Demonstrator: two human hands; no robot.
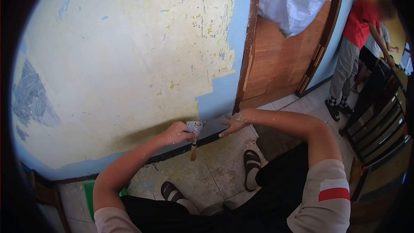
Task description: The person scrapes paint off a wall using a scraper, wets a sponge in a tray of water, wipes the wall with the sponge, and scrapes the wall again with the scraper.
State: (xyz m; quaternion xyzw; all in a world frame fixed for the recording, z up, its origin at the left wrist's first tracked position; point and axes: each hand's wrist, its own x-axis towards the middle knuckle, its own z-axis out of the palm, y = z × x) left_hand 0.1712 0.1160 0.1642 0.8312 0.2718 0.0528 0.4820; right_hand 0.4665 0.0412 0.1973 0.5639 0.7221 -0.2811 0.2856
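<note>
My left hand grips a putty knife near its blade, and the wooden handle hangs down below the fingers. Pale flecks cover the blade. To the right, my right hand is held out with its fingers apart and nothing in it, a short way from the putty knife. Both hands are in front of the lower part of a wall, where the blue paint is off over a wide area and a cream layer shows. White specks dot both hands.
A brown wooden door with a white plastic sack stands right of the wall. Paint flakes litter the tiled floor. A green container is at lower left. A dark chair and a person in red are at right.
</note>
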